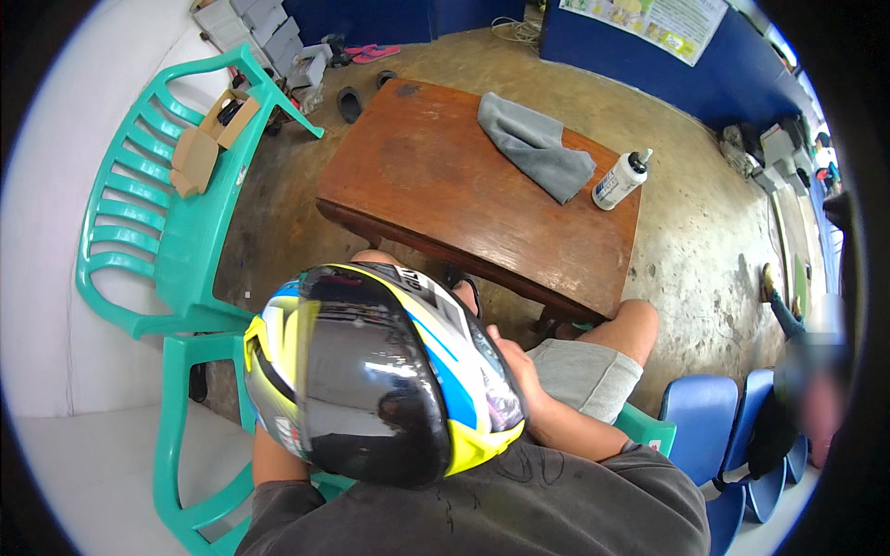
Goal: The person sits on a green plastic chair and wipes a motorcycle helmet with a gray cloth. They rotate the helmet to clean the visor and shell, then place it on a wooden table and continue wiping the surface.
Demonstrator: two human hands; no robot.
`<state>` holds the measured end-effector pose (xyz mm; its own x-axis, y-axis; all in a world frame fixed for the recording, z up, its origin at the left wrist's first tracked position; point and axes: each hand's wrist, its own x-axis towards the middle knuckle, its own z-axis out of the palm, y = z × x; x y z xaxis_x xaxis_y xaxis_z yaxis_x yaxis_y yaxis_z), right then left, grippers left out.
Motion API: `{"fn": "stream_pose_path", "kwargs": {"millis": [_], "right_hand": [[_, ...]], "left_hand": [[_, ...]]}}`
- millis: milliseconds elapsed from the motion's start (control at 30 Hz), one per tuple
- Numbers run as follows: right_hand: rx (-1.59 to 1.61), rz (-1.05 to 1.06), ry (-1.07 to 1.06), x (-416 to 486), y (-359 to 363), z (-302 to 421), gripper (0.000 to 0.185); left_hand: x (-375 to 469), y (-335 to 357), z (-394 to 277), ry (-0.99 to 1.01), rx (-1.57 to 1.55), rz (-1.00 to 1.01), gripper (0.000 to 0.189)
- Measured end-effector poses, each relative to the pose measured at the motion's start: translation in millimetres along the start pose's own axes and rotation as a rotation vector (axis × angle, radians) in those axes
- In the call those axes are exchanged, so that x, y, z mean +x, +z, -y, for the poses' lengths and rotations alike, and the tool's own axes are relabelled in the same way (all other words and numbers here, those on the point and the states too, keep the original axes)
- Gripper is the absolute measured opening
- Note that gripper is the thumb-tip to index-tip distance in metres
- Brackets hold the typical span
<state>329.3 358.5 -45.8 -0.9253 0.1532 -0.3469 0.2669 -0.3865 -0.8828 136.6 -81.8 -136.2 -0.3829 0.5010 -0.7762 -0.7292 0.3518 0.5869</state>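
A full-face motorcycle helmet (375, 389) lies in front of my torso, above my lap. It has a dark glossy visor and a shell in white, blue, grey and neon yellow. My right hand (514, 365) grips the helmet at its right side, and the palm side is hidden. My left hand is out of view behind the helmet; only the forearm shows at its lower left. Beyond the helmet stands a brown wooden table (452, 181). On it are a folded grey cloth (535, 146) and an upright white bottle (619, 184) with a black cap and pale nozzle.
To the left stands a green plastic bench (191, 250) with an open cardboard box (198, 156) on its seat. Blue chairs (699, 424) are at the right, beside a partly seen person. Slippers (350, 104) and stacked boxes (268, 35) lie beyond the table.
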Motion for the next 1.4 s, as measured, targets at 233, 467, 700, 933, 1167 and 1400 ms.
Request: {"fn": "stream_pose_path", "kwargs": {"millis": [233, 467, 700, 933, 1167, 1400], "right_hand": [[-0.125, 0.225, -0.141, -25, -35, 62, 0.118], [-0.229, 0.086, -0.123, -53, -58, 53, 0.068], [0.173, -0.158, 0.013, -13, -66, -6, 0.049], [0.703, -0.452, 0.146, 71, -59, -50, 0.049], [0.797, -0.397, 0.091, 116, -53, -67, 0.056], [0.702, -0.524, 0.115, 139, -34, -61, 0.061]], "left_hand": [[3, 50, 2, 0.153, -0.339, -0.026, 0.083], [29, 93, -107, 0.532, -0.325, 0.051, 0.077], [77, 121, -256, 0.543, -0.187, 0.015, 0.071], [140, 177, -384, 0.659, 0.301, -0.060, 0.070], [184, 191, -434, 0.529, 0.491, -0.017, 0.074], [227, 176, -465, 0.508, 0.556, 0.016, 0.080]]}}
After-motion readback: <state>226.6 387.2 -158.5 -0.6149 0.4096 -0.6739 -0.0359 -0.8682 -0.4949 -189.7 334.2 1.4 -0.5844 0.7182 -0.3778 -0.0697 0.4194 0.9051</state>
